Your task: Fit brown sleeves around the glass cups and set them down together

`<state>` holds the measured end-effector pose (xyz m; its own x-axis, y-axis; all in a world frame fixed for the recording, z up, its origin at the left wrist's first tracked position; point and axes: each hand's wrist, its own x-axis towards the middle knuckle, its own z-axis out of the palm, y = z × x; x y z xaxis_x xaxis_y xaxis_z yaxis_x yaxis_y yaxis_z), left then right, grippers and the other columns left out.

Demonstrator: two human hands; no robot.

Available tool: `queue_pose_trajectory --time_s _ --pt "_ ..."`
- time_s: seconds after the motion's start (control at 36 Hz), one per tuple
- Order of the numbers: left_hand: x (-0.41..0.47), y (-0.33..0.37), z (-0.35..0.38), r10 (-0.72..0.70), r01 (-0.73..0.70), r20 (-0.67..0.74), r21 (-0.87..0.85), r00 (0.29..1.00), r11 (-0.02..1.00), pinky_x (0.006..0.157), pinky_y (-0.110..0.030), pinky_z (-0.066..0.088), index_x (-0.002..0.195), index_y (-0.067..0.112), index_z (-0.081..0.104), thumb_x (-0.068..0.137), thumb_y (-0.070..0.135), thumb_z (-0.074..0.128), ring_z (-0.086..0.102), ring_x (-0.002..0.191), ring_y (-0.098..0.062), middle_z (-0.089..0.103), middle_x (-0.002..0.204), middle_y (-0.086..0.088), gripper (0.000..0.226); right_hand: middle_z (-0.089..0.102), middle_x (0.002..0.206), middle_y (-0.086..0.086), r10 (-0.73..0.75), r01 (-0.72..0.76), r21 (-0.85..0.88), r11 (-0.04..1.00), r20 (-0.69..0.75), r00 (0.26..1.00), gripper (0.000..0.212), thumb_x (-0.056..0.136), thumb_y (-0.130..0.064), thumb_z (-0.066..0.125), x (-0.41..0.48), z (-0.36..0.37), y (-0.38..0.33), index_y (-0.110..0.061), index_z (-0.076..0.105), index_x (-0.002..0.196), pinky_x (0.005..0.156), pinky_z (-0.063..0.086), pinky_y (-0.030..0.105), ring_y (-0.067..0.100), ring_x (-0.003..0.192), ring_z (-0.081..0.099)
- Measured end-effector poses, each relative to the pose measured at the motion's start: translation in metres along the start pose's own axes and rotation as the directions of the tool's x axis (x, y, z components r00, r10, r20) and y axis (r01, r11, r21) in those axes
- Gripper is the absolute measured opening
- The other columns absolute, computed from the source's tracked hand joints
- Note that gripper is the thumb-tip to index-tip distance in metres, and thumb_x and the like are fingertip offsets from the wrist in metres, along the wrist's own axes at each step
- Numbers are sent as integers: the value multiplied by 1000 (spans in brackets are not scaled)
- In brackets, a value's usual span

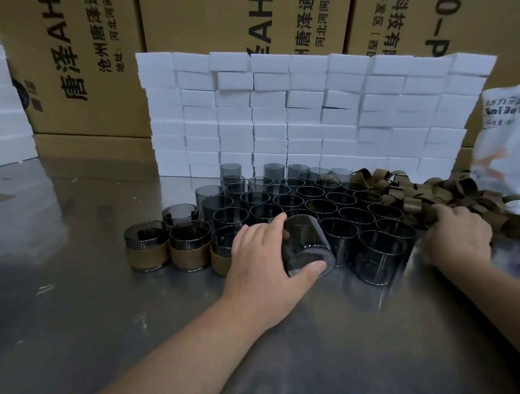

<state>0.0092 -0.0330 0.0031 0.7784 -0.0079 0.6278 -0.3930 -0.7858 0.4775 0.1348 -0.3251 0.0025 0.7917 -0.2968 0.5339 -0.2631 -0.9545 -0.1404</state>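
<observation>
My left hand [261,257] grips a bare smoky glass cup [306,244], tilted with its base toward me, at the front of a block of several bare glass cups [336,207]. To the left stand three cups wearing brown sleeves [147,255], side by side. My right hand [458,237] rests palm down on the near edge of a heap of loose brown sleeves [409,192] at the right; its fingertips are hidden among the sleeves, so I cannot tell whether it holds one.
All of this stands on a shiny metal table [96,308]. A wall of white boxes [302,114] rises behind the cups, with cardboard cartons [88,52] further back. A white plastic bag [512,134] sits at the far right, more white boxes [1,108] at the far left.
</observation>
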Motion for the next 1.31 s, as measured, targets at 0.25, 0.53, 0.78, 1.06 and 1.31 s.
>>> queue_pose_trajectory --time_s 0.25,0.53,0.78,1.06,1.31 --pt "-1 -4 1 -52 44 -36 -202 998 978 106 -35 30 148 28 5 83 45 58 35 126 -15 39 133 3 86 46 115 5 142 6 735 678 -139 980 52 87 -3 52 -29 -77 -39 -10 37 136 82 39 31 21 96 47" --pt "-3 -1 0 -95 46 -141 -317 985 947 80 -23 38 128 14 28 76 36 47 54 93 -16 44 102 12 60 58 90 -15 -36 293 931 217 -292 956 39 66 -1 41 -134 -132 -108 -35 53 80 84 45 23 -1 88 54" --pt "-3 -1 0 -10 -42 -141 -357 990 933 71 -6 30 121 9 33 77 33 36 44 85 10 46 105 -5 50 72 89 -19 -145 -13 994 -110 -4 989 61 82 17 44 -154 -114 -116 -34 76 73 62 46 5 -8 82 64" --pt "-5 3 3 90 -138 -146 -372 985 918 90 4 20 127 37 24 85 44 29 30 108 26 33 127 0 43 59 103 -37 -187 -86 996 -4 84 979 61 94 7 36 -162 -102 -122 -51 53 103 79 40 -2 -24 103 48" --pt "-9 5 1 150 -158 -51 -418 987 895 97 -1 20 132 45 18 83 75 12 26 120 20 22 146 -2 58 62 102 -33 -146 -199 980 -3 197 970 47 97 -6 41 -163 -97 -124 -49 62 94 100 47 32 -8 106 57"
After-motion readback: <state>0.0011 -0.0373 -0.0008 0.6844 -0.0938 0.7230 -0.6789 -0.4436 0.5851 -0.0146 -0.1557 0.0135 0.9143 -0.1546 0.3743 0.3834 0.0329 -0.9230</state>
